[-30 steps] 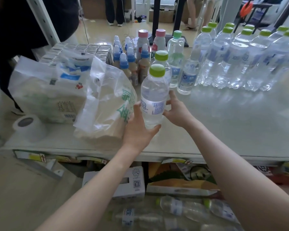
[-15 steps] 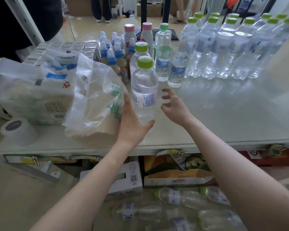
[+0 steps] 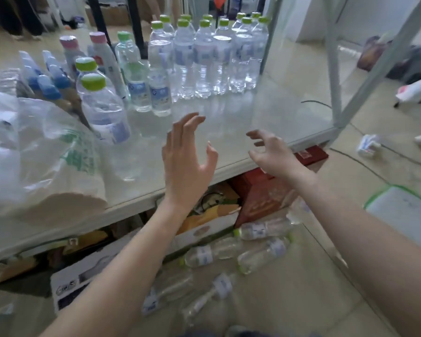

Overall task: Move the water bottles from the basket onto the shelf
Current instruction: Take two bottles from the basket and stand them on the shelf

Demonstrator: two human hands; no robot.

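Hovering hands: both hang above the front part of the shelf (image 3: 265, 110), neither touching anything.
Left hand (image 3: 186, 161): palm turned inward, fingers spread and nearly straight, holding nothing.
Right hand (image 3: 271, 154): fingers loosely curled and apart, gripping nothing, just over the shelf's front edge.
Nearest bottle (image 3: 105, 113): a clear water bottle with a green cap, standing on the shelf left of the left hand and apart from it, leaning against a plastic bag (image 3: 54, 161) (the lean may be partly lens distortion).
Second bottle (image 3: 86, 69): same green cap, directly behind the nearest one.
Back row (image 3: 204, 57): a tight cluster of green-capped water bottles standing upright at the rear of the shelf.
Other drinks: blue-capped bottles (image 3: 49, 79) and pink-capped bottles (image 3: 83, 52) stand at the rear left.
Floor bottles (image 3: 241, 251): several water bottles lie on their sides below the shelf, near the person's arms; what they lie in is too blurred to tell.
Under the shelf: a red box (image 3: 265, 198) and a white carton (image 3: 83, 276).
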